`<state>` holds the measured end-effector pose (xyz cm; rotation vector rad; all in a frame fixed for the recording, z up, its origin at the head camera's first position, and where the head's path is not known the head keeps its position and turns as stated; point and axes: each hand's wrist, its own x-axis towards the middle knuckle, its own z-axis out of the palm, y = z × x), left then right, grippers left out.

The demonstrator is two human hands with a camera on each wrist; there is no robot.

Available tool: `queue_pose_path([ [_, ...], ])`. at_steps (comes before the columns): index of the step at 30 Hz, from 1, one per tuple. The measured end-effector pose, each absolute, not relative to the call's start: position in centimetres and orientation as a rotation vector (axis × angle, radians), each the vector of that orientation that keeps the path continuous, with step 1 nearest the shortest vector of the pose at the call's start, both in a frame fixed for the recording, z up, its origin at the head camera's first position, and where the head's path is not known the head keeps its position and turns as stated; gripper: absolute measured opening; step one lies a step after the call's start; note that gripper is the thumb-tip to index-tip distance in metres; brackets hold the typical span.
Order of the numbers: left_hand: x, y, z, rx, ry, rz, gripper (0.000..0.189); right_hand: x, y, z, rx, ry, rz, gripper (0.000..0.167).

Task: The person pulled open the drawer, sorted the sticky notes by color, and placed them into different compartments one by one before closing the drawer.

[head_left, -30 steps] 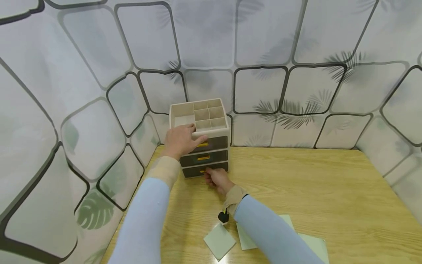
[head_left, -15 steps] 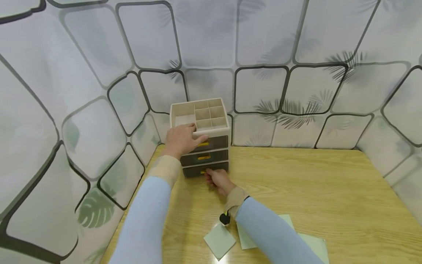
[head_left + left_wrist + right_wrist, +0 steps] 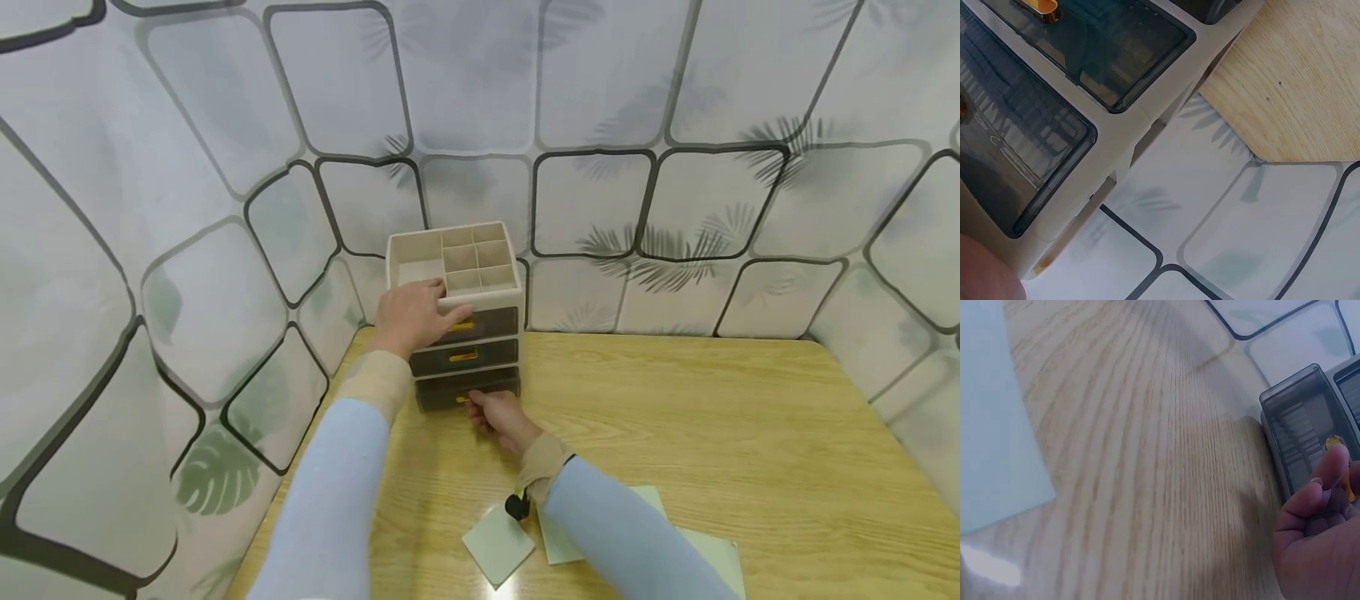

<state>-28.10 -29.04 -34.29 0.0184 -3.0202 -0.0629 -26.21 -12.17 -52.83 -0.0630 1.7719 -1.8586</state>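
A cream desktop organizer (image 3: 517, 283) with dark see-through drawers stands near the back left of the table. My left hand (image 3: 411, 321) holds its front rim near the left corner, fingers over the top tray and thumb across the front by the top drawer. Just a rounded bit of that hand (image 3: 988, 272) shows in the left wrist view. With thumb and fingers, my right hand (image 3: 501, 414) pinches the small yellow handle (image 3: 461, 399) of the bottom drawer (image 3: 435, 396). In the right wrist view this drawer (image 3: 1302, 415) juts out slightly from the frame.
A pale green square sheet (image 3: 498, 546) lies on the wooden table (image 3: 720, 433) in front. More pale green sheets (image 3: 712, 554) lie partly under the right forearm. A small black object (image 3: 517, 506) hangs at the right wrist. Patterned wall covering (image 3: 592, 208) closes in the back and sides.
The bottom drawer has slid a little toward me, with my right hand moving back on its handle. My left hand stays at the same place on the organizer.
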Motion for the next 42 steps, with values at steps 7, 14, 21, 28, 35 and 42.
queue_pose_path([
  [7, -28.0, -29.0, -34.3, 0.022, -3.027, -0.057, 0.084, -25.5, -12.0, -53.3, -0.058, 1.769, -1.849, 0.035],
  [14, -28.0, -29.1, -34.3, 0.023, -3.025, -0.049, 0.084, -24.5, -11.5, -53.3, -0.054, 1.736, -1.849, 0.03],
  [21, -28.0, -29.2, -34.4, 0.017, -3.001, -0.059, 0.084, -23.2, -10.9, -53.2, -0.071, 1.717, -1.835, 0.03],
  [28, -28.0, -29.1, -34.5, 0.003, -2.989, -0.06, 0.085, -22.0, -10.1, -53.1, -0.064, 1.675, -1.836, 0.03],
  [35, -28.1, -29.1, -34.5, 0.005, -2.999, -0.057, 0.084, -21.1, -9.6, -53.0, -0.071, 1.627, -1.84, 0.029],
  [42, -28.2, -29.1, -34.5, 0.013, -3.007, -0.059, 0.084, -20.3, -9.0, -52.9, -0.066, 1.626, -1.826, 0.032],
])
